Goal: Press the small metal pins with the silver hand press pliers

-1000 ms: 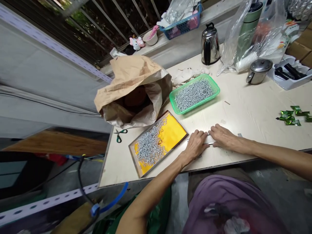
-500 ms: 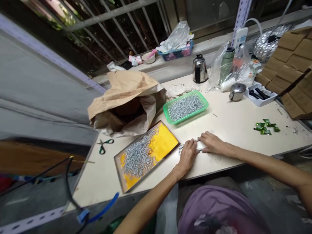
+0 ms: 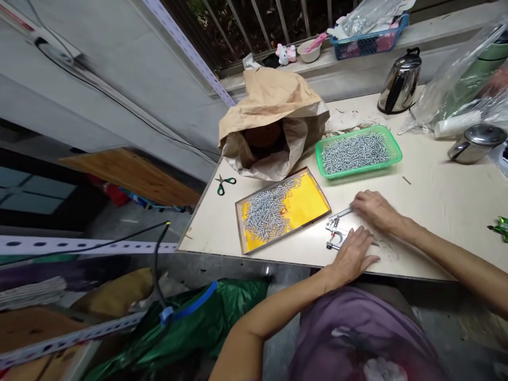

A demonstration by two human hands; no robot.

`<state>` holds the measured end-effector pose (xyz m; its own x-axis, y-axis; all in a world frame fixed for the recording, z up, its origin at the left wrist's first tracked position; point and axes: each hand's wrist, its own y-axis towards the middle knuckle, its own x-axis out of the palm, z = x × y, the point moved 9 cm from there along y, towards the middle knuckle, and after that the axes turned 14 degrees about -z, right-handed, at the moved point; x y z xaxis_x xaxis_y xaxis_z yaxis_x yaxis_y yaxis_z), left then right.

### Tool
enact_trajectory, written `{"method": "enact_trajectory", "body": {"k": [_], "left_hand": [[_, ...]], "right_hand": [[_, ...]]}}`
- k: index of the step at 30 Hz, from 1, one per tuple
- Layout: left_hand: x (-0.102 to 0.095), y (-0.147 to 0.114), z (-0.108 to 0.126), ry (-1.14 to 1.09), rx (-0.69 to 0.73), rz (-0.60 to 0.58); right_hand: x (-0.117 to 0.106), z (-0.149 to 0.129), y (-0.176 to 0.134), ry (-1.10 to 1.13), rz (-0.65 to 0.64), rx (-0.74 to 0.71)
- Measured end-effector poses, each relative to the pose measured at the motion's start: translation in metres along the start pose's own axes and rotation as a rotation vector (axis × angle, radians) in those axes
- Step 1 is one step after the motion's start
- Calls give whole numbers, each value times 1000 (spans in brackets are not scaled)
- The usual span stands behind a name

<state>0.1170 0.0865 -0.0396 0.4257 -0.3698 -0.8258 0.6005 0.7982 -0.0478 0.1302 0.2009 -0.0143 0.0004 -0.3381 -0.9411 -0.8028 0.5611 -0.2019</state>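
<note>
A silver pliers-like hand tool point(image 3: 337, 232) lies on the table, with a C-shaped jaw, a spring and a small red part. Its two handles are spread apart. Closed fingers of my right hand point(image 3: 377, 211) are on the end of the upper handle. My left hand point(image 3: 353, 255) rests over the lower handle and covers most of it, fingers stretched out and thumb apart. Just left of the tool is a shallow yellow-bottomed tray point(image 3: 307, 198) partly covered with small silver metal pins point(image 3: 265, 214). A green plastic basket point(image 3: 359, 172) full of similar pins stands behind my hands.
An open brown paper bag point(image 3: 273, 95) stands behind the tray. Green-handled scissors point(image 3: 225, 184) lie near the table's left edge. A steel kettle point(image 3: 400, 79), a lidded metal cup point(image 3: 476, 143) and a plastic bag point(image 3: 460, 90) stand at the back right. Green wrappers point(image 3: 500, 227) lie far right.
My view has swung left, so things appear further right. The tool, earlier mostly under both hands, now shows its jaw and spread handles. My right hand has moved away from the left, further back.
</note>
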Motion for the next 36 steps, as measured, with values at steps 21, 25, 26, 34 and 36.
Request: {"method": "enact_trajectory", "body": {"k": [21,25,26,34,36], "left_hand": [[-174,-79,-215,339,-917,203],[-169,-65,-223,391,-952,73],[-168,-63,-223,404,-943,57],[-181,-77,-212,175,-834,233],[-173,-83,-203,-81,-794,315]], "right_hand": [[-114,9,26,44,513,-38],[-94,21,9,57,407,-44],[-84,17,3,78,371,-68],[-30,-7,-43,271,172,-86],[-15,-14,-50,326,66,-86]]}}
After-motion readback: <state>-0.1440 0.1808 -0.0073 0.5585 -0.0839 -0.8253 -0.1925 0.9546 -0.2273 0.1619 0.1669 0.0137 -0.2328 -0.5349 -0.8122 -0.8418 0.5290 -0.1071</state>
